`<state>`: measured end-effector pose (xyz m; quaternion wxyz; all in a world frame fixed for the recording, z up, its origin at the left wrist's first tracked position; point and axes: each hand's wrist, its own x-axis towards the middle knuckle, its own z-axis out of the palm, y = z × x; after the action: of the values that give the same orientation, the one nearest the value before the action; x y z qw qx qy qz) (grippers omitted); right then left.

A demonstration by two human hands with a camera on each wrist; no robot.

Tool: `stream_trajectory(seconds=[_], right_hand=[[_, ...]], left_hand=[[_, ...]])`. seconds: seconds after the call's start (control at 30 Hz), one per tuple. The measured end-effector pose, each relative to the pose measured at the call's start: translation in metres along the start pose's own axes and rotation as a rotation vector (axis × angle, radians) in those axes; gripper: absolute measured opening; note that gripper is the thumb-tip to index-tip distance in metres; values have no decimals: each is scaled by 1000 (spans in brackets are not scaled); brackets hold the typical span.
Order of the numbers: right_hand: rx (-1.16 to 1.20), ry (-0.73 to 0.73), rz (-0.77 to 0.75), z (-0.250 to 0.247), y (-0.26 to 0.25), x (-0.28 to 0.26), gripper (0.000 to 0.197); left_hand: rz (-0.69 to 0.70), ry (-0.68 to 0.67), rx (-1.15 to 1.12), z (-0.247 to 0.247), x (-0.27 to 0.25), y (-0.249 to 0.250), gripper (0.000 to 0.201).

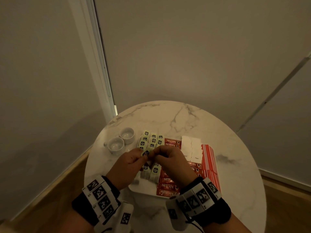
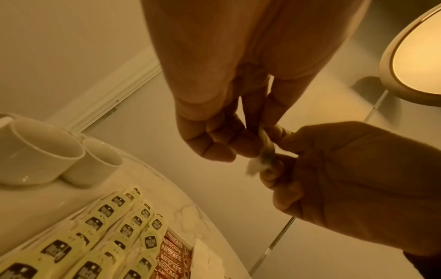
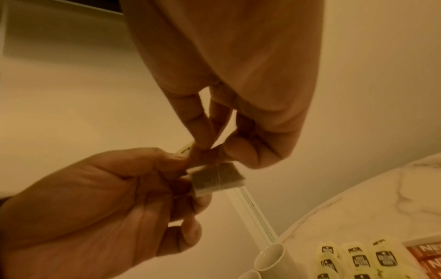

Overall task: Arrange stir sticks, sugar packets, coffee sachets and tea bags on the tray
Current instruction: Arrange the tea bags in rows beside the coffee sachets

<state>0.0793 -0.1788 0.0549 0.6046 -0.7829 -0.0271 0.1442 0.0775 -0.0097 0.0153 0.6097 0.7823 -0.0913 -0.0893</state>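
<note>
1. While both hands hovered over the tray (image 1: 143,193), the left hand (image 1: 130,167) and right hand (image 1: 170,161) together pinched one tea bag (image 3: 217,178) above the laid rows.
2. That pull from both sides could have torn its paper.
3. A slip might have dropped it onto the tea bag rows (image 1: 151,142), scattering them toward the cups (image 1: 116,145).

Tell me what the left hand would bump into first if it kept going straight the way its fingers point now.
Probably the right hand: the left hand points toward it, and both pinch the same tea bag between their fingertips above the tray, so they all but touch already. How their heights compare is hard to judge.
</note>
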Motion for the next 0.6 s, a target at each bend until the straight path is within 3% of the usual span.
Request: stream_trajectory(seconds=[0.1,0.23,0.4,0.5,0.6], right_hand=[[0,59,-47,1,1,-2,12],[80,133,-63,1,4,0,7],[87,45,-68,-1,0,0,8],[-72,-42,-87,-8,-5,1,6],[-326,-107,-119,-19,-12,5,8]], left_hand=[[58,15,9,3,1,1,17],[110,32,29,4,2,3,22],[121,30,47,3,3,6,24],[87,-9,55,-1,3,10,37],[33,-71,-15,-6,3,10,9]])
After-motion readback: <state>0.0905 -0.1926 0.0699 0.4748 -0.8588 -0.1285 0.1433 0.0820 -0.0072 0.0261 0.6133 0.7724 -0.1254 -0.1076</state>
